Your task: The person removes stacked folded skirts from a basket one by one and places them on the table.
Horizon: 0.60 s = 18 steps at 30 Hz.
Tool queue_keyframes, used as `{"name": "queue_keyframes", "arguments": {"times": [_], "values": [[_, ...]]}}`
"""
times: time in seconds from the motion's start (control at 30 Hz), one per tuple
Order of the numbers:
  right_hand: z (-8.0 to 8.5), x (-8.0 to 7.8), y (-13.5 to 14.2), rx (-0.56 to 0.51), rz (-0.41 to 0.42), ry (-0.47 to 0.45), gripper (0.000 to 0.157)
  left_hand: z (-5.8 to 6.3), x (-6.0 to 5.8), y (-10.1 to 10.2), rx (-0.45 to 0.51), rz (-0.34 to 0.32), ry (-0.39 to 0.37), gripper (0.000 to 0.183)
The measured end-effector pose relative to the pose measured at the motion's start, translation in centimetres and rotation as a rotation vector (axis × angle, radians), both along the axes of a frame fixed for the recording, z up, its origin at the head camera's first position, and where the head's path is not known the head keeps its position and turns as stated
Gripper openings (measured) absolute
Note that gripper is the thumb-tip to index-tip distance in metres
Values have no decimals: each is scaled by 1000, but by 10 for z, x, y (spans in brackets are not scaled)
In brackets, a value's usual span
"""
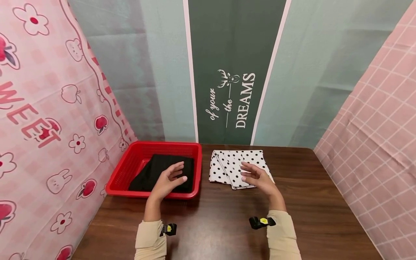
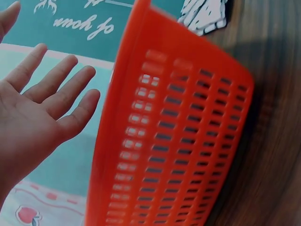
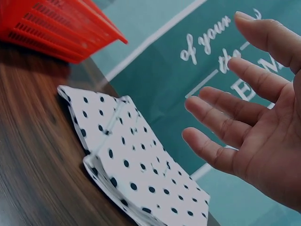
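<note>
Above the near side of a red plastic basket hovers my left hand, fingers relaxed and slightly bent, holding nothing. A folded black cloth lies inside the basket, partly hidden behind that hand in the head view. My right hand is over the right part of a folded white cloth with black dots, its fingers loosely spread and its palm bare. In the right wrist view the dotted cloth lies flat in layers on the table, apart from the right hand.
The brown wooden table ends at the back against a green and grey-blue curtain. A pink patterned cloth hangs on the left, a pink checked one on the right. Black straps with cameras sit on both wrists.
</note>
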State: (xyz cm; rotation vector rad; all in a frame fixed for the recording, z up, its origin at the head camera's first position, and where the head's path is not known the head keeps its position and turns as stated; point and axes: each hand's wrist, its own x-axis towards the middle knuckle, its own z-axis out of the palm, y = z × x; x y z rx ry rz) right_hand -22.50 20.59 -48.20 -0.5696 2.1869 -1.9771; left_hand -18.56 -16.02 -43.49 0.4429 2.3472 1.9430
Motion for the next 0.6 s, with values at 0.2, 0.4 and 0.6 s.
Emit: {"name": "queue_keyframes", "arguments": {"times": [0.2, 0.4, 0.6], "values": [[2, -9, -16, -20, 62, -50, 60, 4, -2, -14, -25, 20, -15, 56], [6, -15, -34, -50, 103, -56, 61, 4, -6, -25, -41, 34, -16, 57], [8, -23, -55, -10, 148, -63, 59, 5, -8, -36, -58, 36, -20, 57]]}}
